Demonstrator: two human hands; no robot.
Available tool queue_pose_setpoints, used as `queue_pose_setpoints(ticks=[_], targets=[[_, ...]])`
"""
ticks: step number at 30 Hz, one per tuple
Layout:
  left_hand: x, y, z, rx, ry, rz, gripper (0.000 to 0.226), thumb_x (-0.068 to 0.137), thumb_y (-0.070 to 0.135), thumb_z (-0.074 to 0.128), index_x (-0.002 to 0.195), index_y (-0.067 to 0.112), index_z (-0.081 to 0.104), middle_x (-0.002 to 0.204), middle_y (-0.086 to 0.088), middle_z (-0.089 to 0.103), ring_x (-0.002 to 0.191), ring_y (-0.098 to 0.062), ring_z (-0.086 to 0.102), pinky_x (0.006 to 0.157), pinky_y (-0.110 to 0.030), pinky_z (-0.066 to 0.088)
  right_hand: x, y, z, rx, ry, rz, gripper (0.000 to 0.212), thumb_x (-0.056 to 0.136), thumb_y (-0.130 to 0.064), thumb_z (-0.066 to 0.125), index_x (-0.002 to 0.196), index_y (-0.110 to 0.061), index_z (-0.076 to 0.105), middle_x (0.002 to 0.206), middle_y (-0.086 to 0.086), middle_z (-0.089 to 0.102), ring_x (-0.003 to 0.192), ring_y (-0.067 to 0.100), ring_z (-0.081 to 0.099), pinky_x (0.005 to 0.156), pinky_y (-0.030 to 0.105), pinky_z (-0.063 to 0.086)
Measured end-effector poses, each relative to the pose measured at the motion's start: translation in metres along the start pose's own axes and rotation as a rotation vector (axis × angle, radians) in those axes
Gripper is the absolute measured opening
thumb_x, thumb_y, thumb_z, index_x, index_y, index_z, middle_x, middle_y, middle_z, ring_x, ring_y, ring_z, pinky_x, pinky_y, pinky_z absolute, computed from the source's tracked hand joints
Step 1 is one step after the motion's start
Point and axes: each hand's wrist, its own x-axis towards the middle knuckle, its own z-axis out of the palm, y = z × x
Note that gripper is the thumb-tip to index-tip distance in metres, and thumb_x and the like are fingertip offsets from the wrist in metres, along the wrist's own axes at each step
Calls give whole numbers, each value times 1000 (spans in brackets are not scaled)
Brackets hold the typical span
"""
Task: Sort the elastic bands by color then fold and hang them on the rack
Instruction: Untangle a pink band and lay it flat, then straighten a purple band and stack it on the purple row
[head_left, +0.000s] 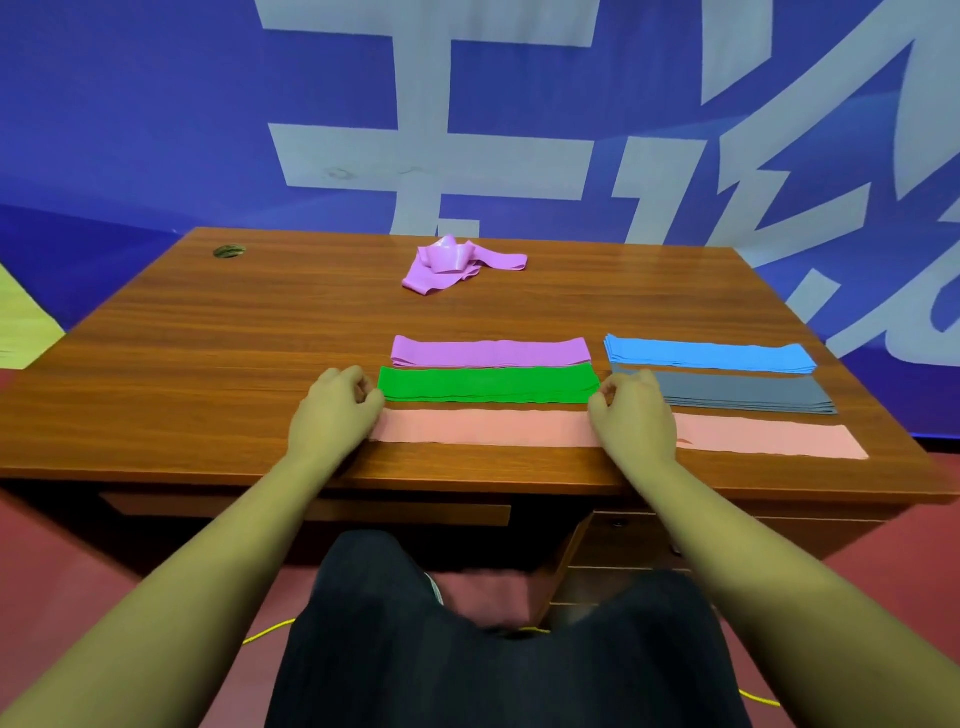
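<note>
**GREEN BAND: HAND POSITIONS**

Left hand (337, 410), fingers curled, meets the 9 o'clock end of the folded green band (488, 383). Right hand (631, 415), also curled, meets its 3 o'clock end. Pinch cannot be confirmed. Long axis runs 9-to-3; both hands equally near.
</note>
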Motion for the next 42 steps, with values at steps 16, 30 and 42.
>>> queue_pose_setpoints(ticks=[16, 30, 42], targets=[[197, 24, 30, -70, -71, 14, 7, 82, 21, 56, 75, 19, 57, 89, -8, 64, 86, -29, 57, 71, -31, 40, 159, -132, 75, 77, -251, -220, 26, 84, -21, 54, 104, -9, 66, 111, 15, 57, 103, 35, 59, 89, 40, 49], [284, 7, 96, -60, -27, -53, 14, 78, 38, 64, 71, 30, 55, 95, -9, 65, 102, -34, 56, 90, -39, 44, 229, -179, 183, 188, -354, -353, 35, 71, -34, 52, 94, -16, 71, 100, 9, 68, 98, 27, 61, 90, 38, 49], [253, 92, -3, -567, -23, 270, 13, 92, 24, 62, 82, 19, 58, 83, 2, 65, 74, -10, 57, 66, -18, 42, 219, -196, 60, 736, -190, -321, 4, 88, -15, 68, 84, -13, 69, 73, -9, 65, 62, 12, 64, 65, 32, 53]])
